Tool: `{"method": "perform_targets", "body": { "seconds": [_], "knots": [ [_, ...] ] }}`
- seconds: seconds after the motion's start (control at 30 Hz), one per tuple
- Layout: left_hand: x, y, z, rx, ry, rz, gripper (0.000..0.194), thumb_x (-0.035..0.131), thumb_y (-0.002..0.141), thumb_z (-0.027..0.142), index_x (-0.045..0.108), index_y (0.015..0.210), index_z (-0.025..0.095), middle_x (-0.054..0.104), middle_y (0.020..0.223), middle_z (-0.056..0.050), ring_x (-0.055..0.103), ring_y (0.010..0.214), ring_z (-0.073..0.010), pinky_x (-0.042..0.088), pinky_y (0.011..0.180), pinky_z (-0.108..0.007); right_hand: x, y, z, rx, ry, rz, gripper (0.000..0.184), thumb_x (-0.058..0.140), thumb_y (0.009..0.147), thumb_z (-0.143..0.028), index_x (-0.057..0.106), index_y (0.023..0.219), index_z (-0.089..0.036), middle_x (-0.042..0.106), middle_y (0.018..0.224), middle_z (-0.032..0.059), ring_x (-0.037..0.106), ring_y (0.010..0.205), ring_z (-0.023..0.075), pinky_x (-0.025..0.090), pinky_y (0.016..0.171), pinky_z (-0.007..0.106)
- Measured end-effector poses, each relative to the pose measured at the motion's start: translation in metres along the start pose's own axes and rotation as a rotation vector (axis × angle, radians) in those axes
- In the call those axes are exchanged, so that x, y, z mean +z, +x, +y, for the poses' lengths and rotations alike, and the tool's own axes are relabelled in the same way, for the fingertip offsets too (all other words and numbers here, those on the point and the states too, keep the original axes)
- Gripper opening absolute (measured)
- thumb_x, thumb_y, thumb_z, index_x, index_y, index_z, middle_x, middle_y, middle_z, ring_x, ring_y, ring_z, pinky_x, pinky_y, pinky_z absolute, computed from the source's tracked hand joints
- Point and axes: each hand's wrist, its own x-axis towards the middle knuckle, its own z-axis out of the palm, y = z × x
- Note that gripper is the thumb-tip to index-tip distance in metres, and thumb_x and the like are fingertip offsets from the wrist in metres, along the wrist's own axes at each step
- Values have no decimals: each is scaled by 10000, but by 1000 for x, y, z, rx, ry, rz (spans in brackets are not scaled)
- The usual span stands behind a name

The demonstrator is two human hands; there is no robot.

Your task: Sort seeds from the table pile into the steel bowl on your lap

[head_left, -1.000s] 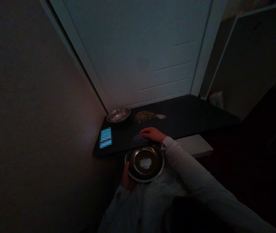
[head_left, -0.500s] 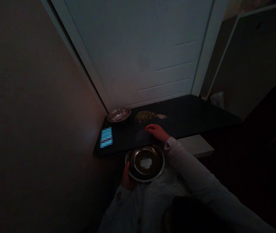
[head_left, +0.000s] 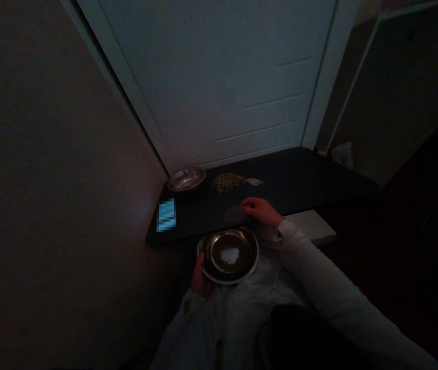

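My left hand (head_left: 199,275) grips the left rim of a steel bowl (head_left: 253,259) that I hold just below the near edge of a black table (head_left: 299,180). Small greenish grains and a pale patch lie in the bowl. My right hand (head_left: 259,209) rests on the table just behind the bowl, fingers curled downward against the dark surface; whether they hold anything is too dim to see. A heap of greenish grains (head_left: 226,182) with a small pale heap (head_left: 254,181) beside it lies further back.
A second, empty steel bowl (head_left: 186,179) stands at the table's far left corner. A lit phone (head_left: 166,216) lies near the left edge. A white door (head_left: 226,82) stands behind the table, a wall to the left. A pale box (head_left: 313,228) sits under the table's right side.
My right hand has slid to the right and slightly away from the bowl along the table. The left hand still holds the bowl.
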Motion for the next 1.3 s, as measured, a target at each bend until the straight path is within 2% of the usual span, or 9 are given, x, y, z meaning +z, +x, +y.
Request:
{"method": "perform_targets", "body": {
  "seconds": [0.1, 0.23, 0.57, 0.8, 0.93, 1.13, 1.3],
  "knots": [
    [1, 0, 0, 21, -7, -25, 241, 461, 711, 304, 618, 854, 188, 662, 874, -29, 468, 1044, -177, 267, 945, -310, 1, 0, 1, -5, 5, -58, 233, 480, 652, -306, 582, 795, -152, 543, 603, -19, 462, 544, 77, 326, 503, 187],
    [4, -3, 0, 1, 1, 3, 248, 467, 704, 317, 617, 843, 176, 668, 837, -42, 473, 1037, -191, 271, 942, -320, 0, -1, 1, 5, 34, -93, 240, 487, 648, -313, 580, 799, -149, 532, 581, -26, 455, 529, 72, 329, 503, 187],
    [0, 0, 0, -35, -10, -22, 260, 460, 704, 335, 615, 855, 190, 664, 862, -45, 462, 1052, -195, 274, 943, -320, -2, -2, -2, -1, 121, -146, 244, 498, 644, -314, 579, 798, -143, 544, 584, -20, 465, 529, 72, 336, 512, 188],
    [5, -4, 2, -6, 2, -15, 250, 462, 707, 311, 611, 864, 187, 667, 849, -38, 463, 1050, -190, 278, 942, -319, -4, -2, -5, 10, 152, -169, 242, 505, 635, -305, 578, 793, -137, 544, 577, -19, 458, 520, 68, 324, 495, 183],
    [3, -2, 1, -33, -15, 12, 253, 449, 715, 318, 620, 838, 178, 673, 820, -42, 477, 1035, -195, 279, 943, -326, -6, -3, -5, 15, 221, -207, 252, 504, 634, -314, 571, 790, -128, 538, 567, -15, 457, 526, 72, 326, 501, 187],
    [-2, 3, -2, -39, -11, -37, 274, 466, 705, 334, 611, 880, 182, 660, 888, -52, 457, 1057, -202, 277, 945, -329, -2, 8, -3, 75, 317, -129, 257, 494, 627, -321, 562, 783, -127, 542, 586, -14, 471, 544, 79, 350, 537, 201],
    [2, 1, 2, 1, -1, -29, 270, 460, 710, 325, 604, 888, 182, 660, 882, -48, 474, 1039, -199, 286, 941, -333, 5, 16, -10, 61, 228, -86, 191, 471, 625, -273, 565, 723, -138, 534, 567, -19, 476, 559, 85, 358, 550, 197]
  ]
}}
